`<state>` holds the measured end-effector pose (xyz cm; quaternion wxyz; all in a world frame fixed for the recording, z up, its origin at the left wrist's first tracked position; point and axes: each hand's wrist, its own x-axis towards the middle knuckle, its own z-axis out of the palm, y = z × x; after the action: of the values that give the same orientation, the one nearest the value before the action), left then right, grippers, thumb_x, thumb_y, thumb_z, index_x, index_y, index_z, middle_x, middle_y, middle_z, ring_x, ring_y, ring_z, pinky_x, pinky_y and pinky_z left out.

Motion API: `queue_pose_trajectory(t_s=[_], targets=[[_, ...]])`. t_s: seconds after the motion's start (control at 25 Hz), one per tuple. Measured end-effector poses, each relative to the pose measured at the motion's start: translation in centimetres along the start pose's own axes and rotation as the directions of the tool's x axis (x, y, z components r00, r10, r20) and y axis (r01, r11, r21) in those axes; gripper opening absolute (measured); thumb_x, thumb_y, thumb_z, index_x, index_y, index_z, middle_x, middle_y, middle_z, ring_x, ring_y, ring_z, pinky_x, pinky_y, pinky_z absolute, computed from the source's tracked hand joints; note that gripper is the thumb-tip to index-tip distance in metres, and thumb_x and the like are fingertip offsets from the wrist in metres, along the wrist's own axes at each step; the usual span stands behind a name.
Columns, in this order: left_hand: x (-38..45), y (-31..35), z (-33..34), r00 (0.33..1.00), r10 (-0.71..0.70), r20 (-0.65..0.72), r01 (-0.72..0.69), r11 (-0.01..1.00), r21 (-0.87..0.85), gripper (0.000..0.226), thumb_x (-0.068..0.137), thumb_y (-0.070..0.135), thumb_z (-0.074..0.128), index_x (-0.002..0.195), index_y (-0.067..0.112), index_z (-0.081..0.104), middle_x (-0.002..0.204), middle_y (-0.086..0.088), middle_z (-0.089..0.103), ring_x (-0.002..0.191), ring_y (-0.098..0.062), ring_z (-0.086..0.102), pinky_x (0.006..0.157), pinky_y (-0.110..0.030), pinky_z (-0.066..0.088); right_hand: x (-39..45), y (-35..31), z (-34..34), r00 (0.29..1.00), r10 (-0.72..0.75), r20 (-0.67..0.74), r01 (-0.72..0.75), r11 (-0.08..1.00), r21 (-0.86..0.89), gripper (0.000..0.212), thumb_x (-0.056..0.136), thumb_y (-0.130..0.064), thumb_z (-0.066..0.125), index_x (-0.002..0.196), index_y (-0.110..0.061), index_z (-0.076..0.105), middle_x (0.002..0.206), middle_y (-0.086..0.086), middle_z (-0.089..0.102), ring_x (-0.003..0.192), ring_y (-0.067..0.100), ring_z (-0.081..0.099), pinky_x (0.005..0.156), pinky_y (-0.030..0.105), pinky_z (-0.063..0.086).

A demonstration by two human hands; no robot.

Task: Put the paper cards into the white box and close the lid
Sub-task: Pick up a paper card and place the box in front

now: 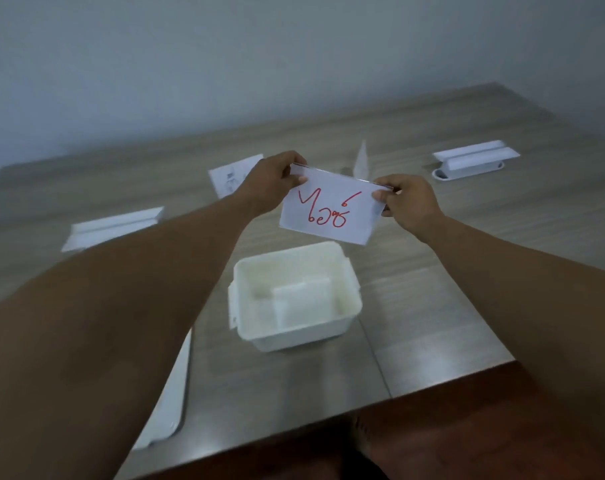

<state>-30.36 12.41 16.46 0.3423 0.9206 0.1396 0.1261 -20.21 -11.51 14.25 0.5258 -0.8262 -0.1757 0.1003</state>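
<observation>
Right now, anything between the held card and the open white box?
Nothing. In the head view the white paper card with red writing, pinched by the left hand and right hand, hangs above the open white plastic box; only bare wooden table shows between.

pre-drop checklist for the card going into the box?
1. Card with red writing gripped at both top corners by left hand and right hand: ok.
2. White box open, lid off: ok.
3. Card directly above opening: not ok, it hangs over the far rim.
4. Room inside: ok, only flat white pieces on the bottom.
5. Lid within reach, under left forearm: ok.
6. Other cards left on table: cannot tell the count.
</observation>
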Motion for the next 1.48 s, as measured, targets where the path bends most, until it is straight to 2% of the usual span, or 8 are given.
queue_pose_trajectory(t_s=[0.2, 0.36, 0.56, 0.8, 1.0, 1.16, 1.28, 1.48], targets=[[-11.2, -4.9, -1.7, 0.989, -0.146, 0.000, 0.146, 0.989, -0.017, 0.015, 0.085, 0.013, 0.069, 0.095, 0.004, 0.073, 0.089, -0.005, 0.067, 0.083, -0.017, 0.057, 0.081, -0.028, 0.045, -6.7, 0.1, 6.0, 0.989, -0.022, 0.145, 0.033, 0.997, -0.071, 0.027, 0.084, -0.003, 0.069, 0.111, 0.002, 0.070, 0.102, 0.017, 0.070, 0.090, 0.020, 0.061, 0.091, 0.045, 0.056], [-16.7, -7.8, -0.2, 0.962, -0.258, 0.092, 0.253, 0.966, 0.062, 0.021, 0.090, 0.021, 0.065, 0.101, 0.006, 0.076, 0.103, -0.010, 0.073, 0.095, -0.024, 0.065, 0.086, -0.031, 0.048, -10.7, 2.9, 8.8, 0.968, -0.038, 0.249, 0.106, 0.958, -0.266, 0.023, 0.087, -0.007, 0.065, 0.109, -0.003, 0.073, 0.112, 0.011, 0.071, 0.096, 0.017, 0.062, 0.083, 0.022, 0.044], [-19.2, -10.0, 3.1, 0.928, -0.329, 0.174, 0.299, 0.938, 0.174, 0.024, 0.092, 0.026, 0.059, 0.106, 0.014, 0.075, 0.112, -0.005, 0.073, 0.105, -0.026, 0.065, 0.094, -0.036, 0.051, -11.5, 7.2, 10.2, 0.950, 0.067, 0.306, 0.089, 0.880, -0.467, 0.023, 0.090, -0.023, 0.060, 0.109, -0.024, 0.073, 0.117, 0.002, 0.071, 0.104, 0.022, 0.063, 0.089, 0.032, 0.050], [-19.4, -12.4, 6.1, 0.928, -0.256, 0.270, 0.123, 0.896, 0.427, 0.026, 0.095, 0.024, 0.052, 0.105, 0.021, 0.075, 0.110, -0.003, 0.074, 0.106, -0.027, 0.059, 0.094, -0.035, 0.043, -10.7, 9.3, 11.1, 0.883, 0.002, 0.469, 0.348, 0.669, -0.657, 0.030, 0.095, -0.015, 0.050, 0.111, -0.027, 0.072, 0.116, -0.001, 0.072, 0.117, 0.028, 0.053, 0.105, 0.037, 0.037], [-19.3, -11.5, 6.0, 0.898, -0.204, 0.389, -0.034, 0.850, 0.526, 0.028, 0.093, 0.018, 0.047, 0.082, 0.017, 0.072, 0.075, 0.004, 0.067, 0.087, -0.027, 0.053, 0.093, -0.036, 0.036, -9.8, 10.1, 11.1, 0.818, 0.059, 0.572, 0.416, 0.626, -0.660, 0.030, 0.093, -0.018, 0.044, 0.098, -0.022, 0.074, 0.106, -0.003, 0.076, 0.103, 0.020, 0.061, 0.114, 0.041, 0.023], [-17.5, -12.2, 4.0, 0.952, -0.221, 0.212, 0.123, 0.910, 0.395, 0.033, 0.094, 0.026, 0.045, 0.100, 0.016, 0.076, 0.108, -0.004, 0.075, 0.104, -0.028, 0.065, 0.095, -0.041, 0.050, -8.3, 8.3, 11.1, 0.847, -0.039, 0.529, 0.408, 0.684, -0.604, 0.030, 0.095, -0.025, 0.042, 0.099, -0.018, 0.071, 0.102, 0.001, 0.075, 0.101, 0.025, 0.063, 0.100, 0.036, 0.035], [-16.0, -12.6, 1.6, 0.970, -0.201, 0.139, 0.111, 0.868, 0.484, 0.032, 0.093, 0.023, 0.040, 0.078, 0.010, 0.065, 0.096, -0.008, 0.073, 0.096, -0.030, 0.064, 0.084, -0.043, 0.053, -7.2, 5.8, 11.7, 0.858, -0.061, 0.510, 0.390, 0.723, -0.571, 0.029, 0.096, -0.027, 0.044, 0.107, -0.019, 0.070, 0.106, 0.000, 0.073, 0.105, 0.024, 0.061, 0.096, 0.035, 0.041], [-13.8, -16.4, -4.6, 0.962, -0.274, -0.020, 0.237, 0.790, 0.566, 0.029, 0.089, 0.016, 0.040, 0.076, 0.009, 0.065, 0.092, -0.012, 0.069, 0.089, -0.036, 0.066, 0.072, -0.038, 0.054, -5.0, 1.6, 15.5, 0.862, -0.125, 0.492, 0.415, 0.730, -0.543, 0.030, 0.095, -0.024, 0.045, 0.114, -0.017, 0.067, 0.121, 0.003, 0.068, 0.116, 0.025, 0.058, 0.102, 0.039, 0.045]])
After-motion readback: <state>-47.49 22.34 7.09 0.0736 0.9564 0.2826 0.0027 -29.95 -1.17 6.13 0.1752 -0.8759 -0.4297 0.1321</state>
